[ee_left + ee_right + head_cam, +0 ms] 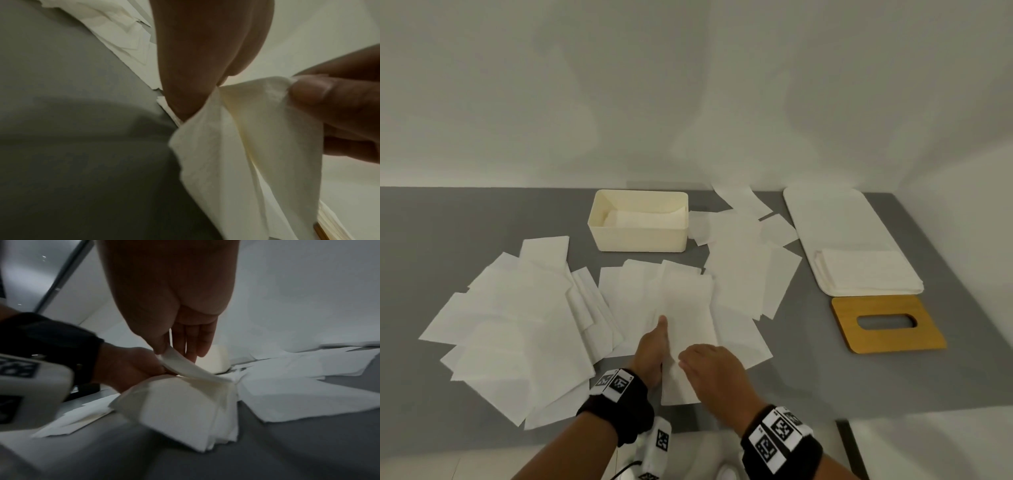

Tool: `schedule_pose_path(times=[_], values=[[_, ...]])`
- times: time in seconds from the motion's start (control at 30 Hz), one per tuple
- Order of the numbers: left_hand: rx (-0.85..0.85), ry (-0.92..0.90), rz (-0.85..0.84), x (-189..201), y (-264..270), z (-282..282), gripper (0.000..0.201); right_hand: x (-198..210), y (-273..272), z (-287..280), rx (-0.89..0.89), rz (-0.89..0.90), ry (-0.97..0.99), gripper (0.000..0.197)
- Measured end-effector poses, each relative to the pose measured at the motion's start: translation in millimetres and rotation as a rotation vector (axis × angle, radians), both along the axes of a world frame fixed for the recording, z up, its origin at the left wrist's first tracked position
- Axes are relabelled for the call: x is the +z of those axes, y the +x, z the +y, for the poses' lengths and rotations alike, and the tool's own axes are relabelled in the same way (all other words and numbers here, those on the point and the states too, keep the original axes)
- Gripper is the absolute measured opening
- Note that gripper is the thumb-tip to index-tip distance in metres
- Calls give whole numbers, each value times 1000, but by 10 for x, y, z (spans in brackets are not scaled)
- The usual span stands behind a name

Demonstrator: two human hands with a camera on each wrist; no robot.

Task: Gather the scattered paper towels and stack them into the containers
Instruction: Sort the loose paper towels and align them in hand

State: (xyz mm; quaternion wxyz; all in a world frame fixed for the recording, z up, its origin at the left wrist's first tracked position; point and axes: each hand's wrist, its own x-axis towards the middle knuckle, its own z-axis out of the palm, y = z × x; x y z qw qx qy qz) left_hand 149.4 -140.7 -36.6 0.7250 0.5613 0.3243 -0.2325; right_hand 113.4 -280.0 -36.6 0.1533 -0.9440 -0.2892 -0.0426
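Observation:
White paper towels lie scattered over the grey table (448, 222) in a left pile (517, 325), a middle pile (674, 291) and a right pile (746, 267). My left hand (650, 349) grips a small stack of towels (180, 407) at the near edge of the middle pile, thumb lying on top. My right hand (712, 370) pinches the top sheet (180, 361) between thumb and fingers and lifts its corner (257, 100). A cream box (640, 236) at the back centre holds a few towels.
At the right lies a long white tray (825, 212) with a neat towel stack (866, 270) on it. A wooden lid with a slot (887, 339) lies in front of it. The wall runs close behind, and the table's front edge is near my wrists.

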Motion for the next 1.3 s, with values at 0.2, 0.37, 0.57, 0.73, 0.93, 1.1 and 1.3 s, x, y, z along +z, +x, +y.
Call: schedule_pose_path(times=[0.2,0.37,0.57,0.73,0.93,1.1,1.3], values=[[-45,-61,-21,-32,-27,43,38,-45,-165,60,169,148,-25,15],[-123,-6,-111,-199,-60,102,22,95,142,-119,-134,289,108,56],[-101,25,-146,-301,-124,144,19,-57,1264,-599,-513,347,-45,34],[-81,47,-136,-339,-123,133,20,-70,1799,-570,-436,368,-267,42],[-31,107,-124,-426,-65,172,18,-228,1898,-542,-402,293,-452,34],[-25,122,-126,-494,-46,221,20,-167,1887,-597,-363,176,-484,14],[-33,123,-124,-489,-3,199,20,-226,1858,-640,-397,238,-306,36]])
